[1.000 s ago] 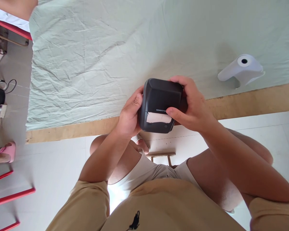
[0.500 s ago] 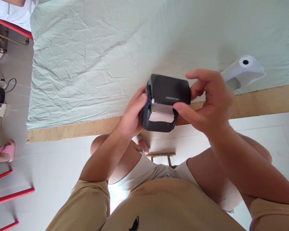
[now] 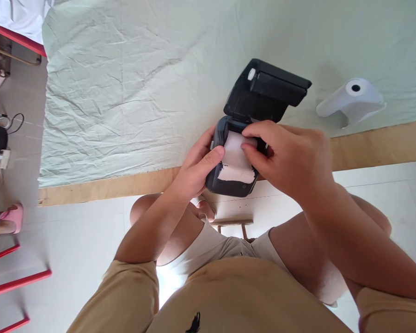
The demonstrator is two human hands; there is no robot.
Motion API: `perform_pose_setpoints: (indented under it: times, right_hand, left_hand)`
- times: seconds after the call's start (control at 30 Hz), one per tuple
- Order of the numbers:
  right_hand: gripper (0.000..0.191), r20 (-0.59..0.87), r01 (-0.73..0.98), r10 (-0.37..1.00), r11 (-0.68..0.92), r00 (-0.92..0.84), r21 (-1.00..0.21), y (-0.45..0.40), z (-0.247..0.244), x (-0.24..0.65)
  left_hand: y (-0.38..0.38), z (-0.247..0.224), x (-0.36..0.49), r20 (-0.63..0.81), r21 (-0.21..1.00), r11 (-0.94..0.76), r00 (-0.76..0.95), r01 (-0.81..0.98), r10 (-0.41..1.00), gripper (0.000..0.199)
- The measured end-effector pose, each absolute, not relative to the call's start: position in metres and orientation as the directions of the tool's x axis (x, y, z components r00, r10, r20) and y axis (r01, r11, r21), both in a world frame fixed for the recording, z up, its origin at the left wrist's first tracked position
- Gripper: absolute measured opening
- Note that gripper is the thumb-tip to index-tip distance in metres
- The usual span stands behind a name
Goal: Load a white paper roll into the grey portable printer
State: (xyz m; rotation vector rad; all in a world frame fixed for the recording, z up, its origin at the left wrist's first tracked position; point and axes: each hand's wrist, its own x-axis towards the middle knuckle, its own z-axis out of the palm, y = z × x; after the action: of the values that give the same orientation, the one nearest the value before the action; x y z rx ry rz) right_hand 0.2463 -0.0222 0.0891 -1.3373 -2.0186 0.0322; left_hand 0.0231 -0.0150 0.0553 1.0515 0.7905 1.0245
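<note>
A black label printer (image 3: 229, 187) is gripped along its left side by my left hand (image 3: 199, 166), above the table's near edge. Its lid (image 3: 263, 92) stands swung up and back, showing the dark inside and a white knob. Within the body sits a white paper roll (image 3: 235, 148), its torn end lying over the printer's front. My right hand (image 3: 287, 155) reaches in from the right, thumb and forefinger pinched at the roll's right side. Part of the roll is hidden behind those fingers.
To the right on the cloth-covered table (image 3: 131, 92) lies a loose white paper roll (image 3: 355, 95), partly unwound. A wooden strip (image 3: 107, 186) runs along the near edge. Red metal legs (image 3: 17, 284), cables (image 3: 3, 120) and another person's pink-shod foot (image 3: 12, 219) show at left.
The printer's lid has gone from closed to raised. My right hand has moved from the lid's right edge onto the paper roll inside. My left hand keeps its hold.
</note>
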Motion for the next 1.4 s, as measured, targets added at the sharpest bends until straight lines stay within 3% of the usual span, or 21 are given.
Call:
perform_pose_setpoints:
  times: [0.17, 0.27, 0.37, 0.47, 0.53, 0.6, 0.7, 0.87, 1.17, 1.4]
  right_hand:
    - [0.021, 0.256, 0.821, 0.917, 0.391, -0.307, -0.416, -0.028, 0.103, 0.250]
    - [0.030, 0.242, 0.744, 0.922, 0.387, -0.303, -0.544, -0.029, 0.110, 0.252]
    - [0.036, 0.243, 0.553, 0.934, 0.351, -0.261, -0.756, -0.027, 0.115, 0.260]
    - [0.038, 0.207, 0.239, 0.978, 0.203, -0.009, -0.950, -0.013, 0.112, 0.272]
    - [0.040, 0.120, 0.047, 0.971, 0.112, 0.209, -0.993, 0.001, 0.101, 0.277]
    - [0.036, 0.067, -0.008, 0.936, 0.075, 0.345, -0.997, 0.013, 0.086, 0.279]
    - [0.035, 0.104, 0.134, 0.926, 0.058, 0.362, -0.989, 0.019, 0.068, 0.284]
    - [0.028, 0.262, 0.477, 0.943, 0.137, 0.207, -0.868, 0.013, 0.059, 0.298]
    - [0.047, 0.308, 0.679, 0.948, 0.179, 0.073, -0.712, 0.018, 0.046, 0.310]
    - [0.047, 0.323, 0.758, 0.946, 0.182, 0.040, -0.626, 0.011, 0.050, 0.300]
  left_hand:
    - [-0.017, 0.059, 0.021, -0.036, 0.950, 0.147, 0.370, -0.275, 0.928, 0.048]
    - [-0.018, 0.062, 0.022, -0.070, 0.954, 0.164, 0.344, -0.252, 0.937, 0.053]
    - [-0.017, 0.065, 0.026, -0.112, 0.949, 0.189, 0.293, -0.251, 0.949, 0.056]
    - [-0.016, 0.067, 0.030, -0.143, 0.938, 0.209, 0.241, -0.276, 0.960, 0.055]
    - [-0.015, 0.067, 0.031, -0.160, 0.928, 0.226, 0.232, -0.295, 0.959, 0.054]
    - [-0.015, 0.067, 0.032, -0.163, 0.923, 0.234, 0.240, -0.306, 0.957, 0.055]
    - [-0.016, 0.067, 0.031, -0.166, 0.921, 0.239, 0.245, -0.308, 0.955, 0.054]
    - [-0.016, 0.068, 0.031, -0.179, 0.922, 0.246, 0.236, -0.298, 0.955, 0.054]
    - [-0.016, 0.065, 0.029, -0.161, 0.922, 0.229, 0.227, -0.313, 0.960, 0.045]
    - [-0.015, 0.063, 0.028, -0.175, 0.932, 0.236, 0.231, -0.273, 0.957, 0.050]
